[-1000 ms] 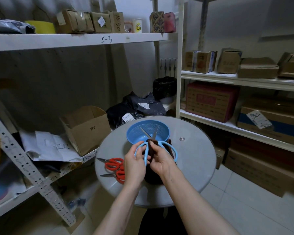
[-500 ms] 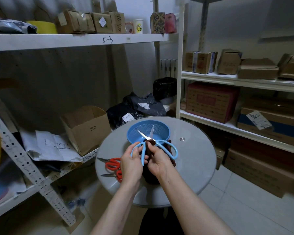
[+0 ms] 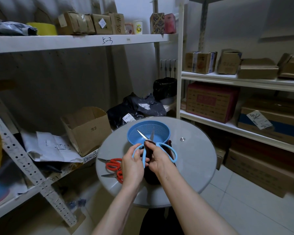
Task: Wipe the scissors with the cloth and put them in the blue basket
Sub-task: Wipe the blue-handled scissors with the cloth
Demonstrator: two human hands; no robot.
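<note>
Holding the scissors (image 3: 162, 144), light blue in the handles, in both hands above the middle of the round counter (image 3: 193, 158). Gripping the left handle loop with the left hand (image 3: 132, 164), fingers (image 3: 137, 153) curled round it. Pinching the dark cloth (image 3: 152, 177) against the shanks just below the pivot with the right hand (image 3: 158, 160), fingers closed on the fabric. Letting the rest of the cloth hang down to the counter beneath the wrists. Keeping the blades spread in a narrow V, tips pointing to the far side and showing against the inside of the blue basket (image 3: 161, 133). Cannot tell whether the tips reach over the basket or only line up with it from above. Basket itself set on the far half of the counter, just beyond the hands.

Lying flat on the left part of the counter, just left of the left hand: two pairs of red-handled scissors (image 3: 113, 164), one nearer than the other, blades pointing left.

Standing on the low shelf (image 3: 92, 154) at left: an open cardboard box (image 3: 87, 129) beside crumpled papers (image 3: 54, 145). Lined along the upper left shelf and stacked on the shelves at right: more cardboard boxes (image 3: 210, 102).
</note>
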